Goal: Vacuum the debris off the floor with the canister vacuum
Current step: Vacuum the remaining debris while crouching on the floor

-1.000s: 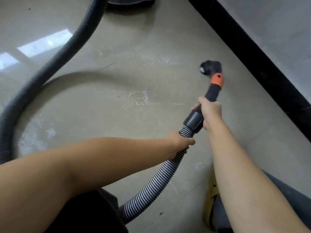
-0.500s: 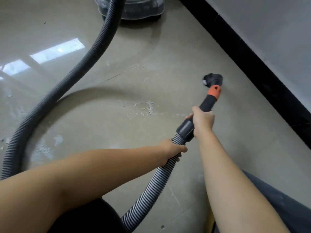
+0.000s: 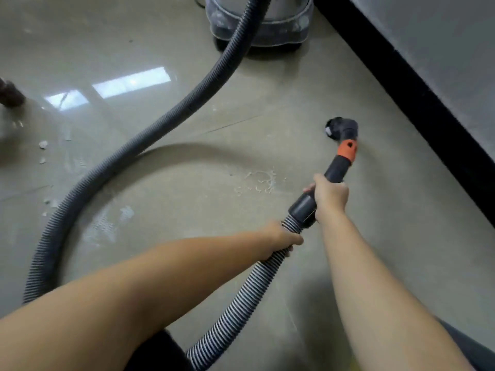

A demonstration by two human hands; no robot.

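Glossy beige tile floor (image 3: 348, 263) fills the view, with a black baseboard (image 3: 417, 108) running along the wall on the right. Canister vacuum (image 3: 284, 25) sits at the top centre, close to the baseboard, its lower body dusty. A dark corrugated hose (image 3: 150, 140) leaves the canister, sweeps left in a big loop over the floor and comes back up between the person's arms as a striped section. Left hand (image 3: 281, 236) grips the striped hose just behind the dark cuff, fingers curled round it. Right hand (image 3: 330, 196) grips the black wand handle just ahead of that cuff, fingers wrapped tight. An orange collar (image 3: 347, 149) joins the wand to the black nozzle (image 3: 341, 128), which is down at the floor near the baseboard. White debris (image 3: 258, 182) is scattered just left of the wand, apart from the nozzle. More white chips (image 3: 42, 144) lie at far left, outside the hose loop.
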